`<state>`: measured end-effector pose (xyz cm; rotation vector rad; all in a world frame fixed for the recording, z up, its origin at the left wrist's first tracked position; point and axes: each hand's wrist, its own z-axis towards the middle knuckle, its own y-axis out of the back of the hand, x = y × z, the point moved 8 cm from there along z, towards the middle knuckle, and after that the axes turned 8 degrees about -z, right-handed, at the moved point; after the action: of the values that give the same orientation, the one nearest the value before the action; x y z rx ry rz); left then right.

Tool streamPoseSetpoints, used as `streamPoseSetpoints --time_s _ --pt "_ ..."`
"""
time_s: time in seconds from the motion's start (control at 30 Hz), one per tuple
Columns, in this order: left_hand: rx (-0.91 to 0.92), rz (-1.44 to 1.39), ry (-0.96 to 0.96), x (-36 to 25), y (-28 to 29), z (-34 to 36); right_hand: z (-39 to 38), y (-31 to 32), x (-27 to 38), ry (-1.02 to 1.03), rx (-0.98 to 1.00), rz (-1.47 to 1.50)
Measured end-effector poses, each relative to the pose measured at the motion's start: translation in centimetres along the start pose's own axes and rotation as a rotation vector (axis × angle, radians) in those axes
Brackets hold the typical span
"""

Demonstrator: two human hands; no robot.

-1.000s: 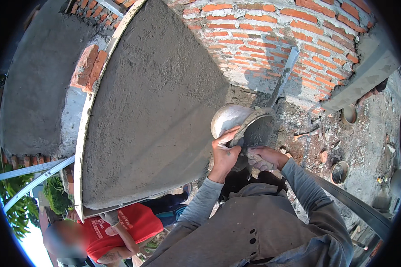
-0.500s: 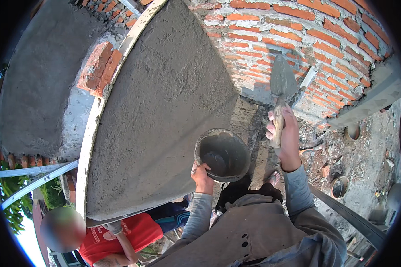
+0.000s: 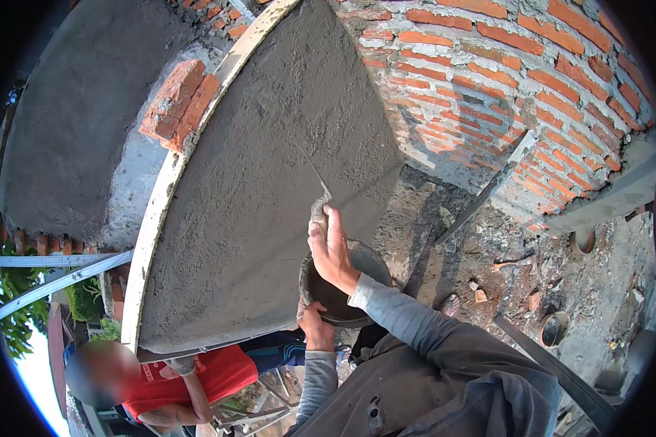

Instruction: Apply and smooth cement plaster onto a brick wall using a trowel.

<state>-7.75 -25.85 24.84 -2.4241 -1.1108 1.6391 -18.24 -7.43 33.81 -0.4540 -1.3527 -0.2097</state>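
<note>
My left hand [image 3: 315, 325] grips the rim of a dark bucket [image 3: 375, 264], low in the middle of the view. Above that bucket, my right hand [image 3: 332, 250] is wrapped round the handle of a trowel [image 3: 318, 175]. The trowel's blade is seen edge-on as a thin line, pointing away over the wet grey mortar surface [image 3: 248, 189]. Whether the blade touches the mortar I cannot tell. My right hand and forearm hide part of the bucket's opening, and its contents are hard to make out.
A pale board [image 3: 149, 226] edges the mortar on the left, with broken bricks [image 3: 178, 105] against it. A brick wall [image 3: 481, 73] rises at the far right. A person in a red shirt [image 3: 197, 390] stands lower left. Rubble ground [image 3: 510, 273] and a long beam [image 3: 561, 379] lie right.
My right hand has swung the trowel leftward, from beside the brick wall to above the bucket and mortar. The bucket in my left hand has shifted slightly left and down.
</note>
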Motion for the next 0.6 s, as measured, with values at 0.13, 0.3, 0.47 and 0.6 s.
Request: streamPoseSetpoints --time_s 0.13,0.3,0.47,0.6 --pt "0.162 0.031 -0.053 -1.1 -4.3 -1.0 -6.8 9.7 -1.6 -0.367 0.355 -0.122" --pt "0.368 0.078 -0.073 -1.2 -9.3 -2.2 -7.9 19.5 4.5 0.286 0.601 -0.859" --pt "0.523 0.181 -0.077 0.4 -13.9 -6.5 -5.7 19.5 4.2 -0.025 0.645 -1.18" --pt "0.603 0.219 -0.197 1.2 -17.0 -9.4 -6.9 20.2 0.8 0.001 0.578 -1.358"
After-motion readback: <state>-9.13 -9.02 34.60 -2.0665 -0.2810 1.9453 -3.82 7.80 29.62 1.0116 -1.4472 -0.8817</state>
